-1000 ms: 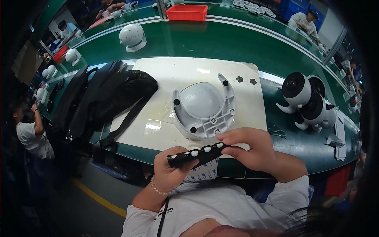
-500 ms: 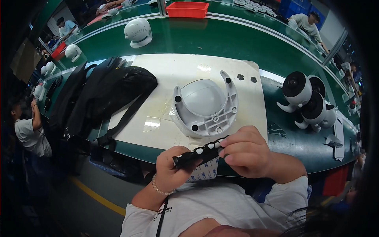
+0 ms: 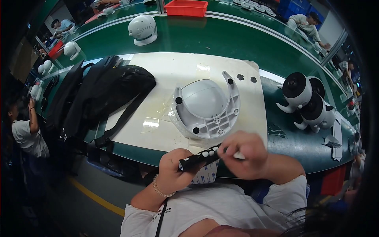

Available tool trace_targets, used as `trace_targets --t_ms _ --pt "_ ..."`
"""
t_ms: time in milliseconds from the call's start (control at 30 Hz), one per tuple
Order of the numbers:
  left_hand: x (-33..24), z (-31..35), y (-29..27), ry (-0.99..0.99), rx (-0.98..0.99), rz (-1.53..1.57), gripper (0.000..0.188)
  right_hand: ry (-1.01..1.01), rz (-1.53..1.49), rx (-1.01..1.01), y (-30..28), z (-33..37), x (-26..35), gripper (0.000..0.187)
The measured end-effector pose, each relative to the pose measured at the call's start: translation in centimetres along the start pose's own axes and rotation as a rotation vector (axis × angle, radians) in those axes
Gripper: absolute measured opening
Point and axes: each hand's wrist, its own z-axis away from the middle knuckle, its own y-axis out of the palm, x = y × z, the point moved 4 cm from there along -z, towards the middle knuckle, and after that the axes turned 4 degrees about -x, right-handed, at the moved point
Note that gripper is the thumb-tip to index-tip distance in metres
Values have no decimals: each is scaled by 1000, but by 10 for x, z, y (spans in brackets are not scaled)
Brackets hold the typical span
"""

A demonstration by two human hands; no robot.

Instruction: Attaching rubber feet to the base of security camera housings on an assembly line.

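My left hand (image 3: 173,168) is closed round a folded black sheet of round stick-on pads (image 3: 197,160), with white round spots along its top. Beneath the sheet hangs white backing paper (image 3: 207,173) with blue print. By the sheet's right end, my right hand (image 3: 246,156) is blurred, fingers curled in; something small and pale shows at them, too smeared to make out. Just beyond my hands a white plastic housing (image 3: 203,96) lies with its curved, ribbed base (image 3: 221,120) facing up. Three black round pads sit on that base, one being at the front (image 3: 196,130).
A cream board (image 3: 158,79) lies under the housing. Black bags (image 3: 106,87) cover its left side. Two dark flower-shaped pieces (image 3: 246,78) lie at its far right. White units with black bases (image 3: 312,98) stand right. Another white unit (image 3: 143,29) and a red tray (image 3: 186,8) are farther back.
My right hand has turned and lifted slightly off the sheet's end, blurring as it moves. My left hand has shifted a little to the right with the sheet.
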Motion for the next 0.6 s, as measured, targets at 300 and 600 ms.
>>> trace_targets --t_ms 300,600 --pt "2 -3 -5 373 -89 -197 38 393 34 -128 -11 -9 -32 73" --pt "17 -11 1 371 -91 -362 40 -71 709 92 11 -11 -2 46"
